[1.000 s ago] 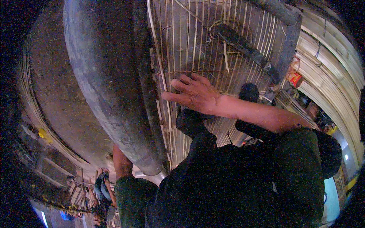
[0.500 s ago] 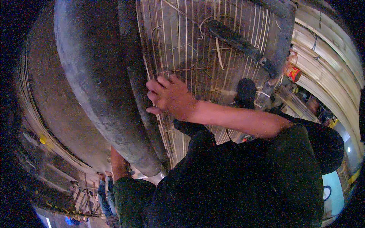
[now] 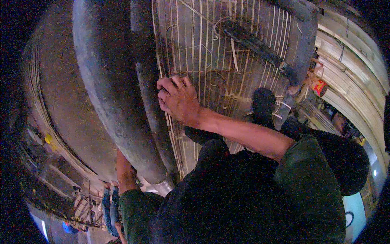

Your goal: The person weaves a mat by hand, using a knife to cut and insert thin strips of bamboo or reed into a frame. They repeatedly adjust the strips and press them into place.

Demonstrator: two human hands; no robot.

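My right hand (image 3: 177, 99) lies at the edge of a spread of thin pale strips (image 3: 200, 53), its fingers curled down beside a long dark bar (image 3: 150, 95). What the fingertips grip, if anything, is hidden. A thick grey-black roller or pipe (image 3: 105, 77) runs lengthwise left of that bar. My left forearm (image 3: 126, 173) reaches up behind the roller's near end, which hides the left hand. Several strips run nearly parallel, away from me, and a few loose ones curl across them.
A dark bar (image 3: 260, 46) slants across the strips at the far right. A dark shoe (image 3: 264, 106) stands on the right. Long pale slats (image 3: 353, 73) are at the right edge, near a red container (image 3: 320, 87). At lower left, blue-clad legs (image 3: 110, 207) show.
My right hand has drawn its fingers in closer together at the edge of the strips. The roller and bar appear slightly farther right in the view. My left hand stays hidden.
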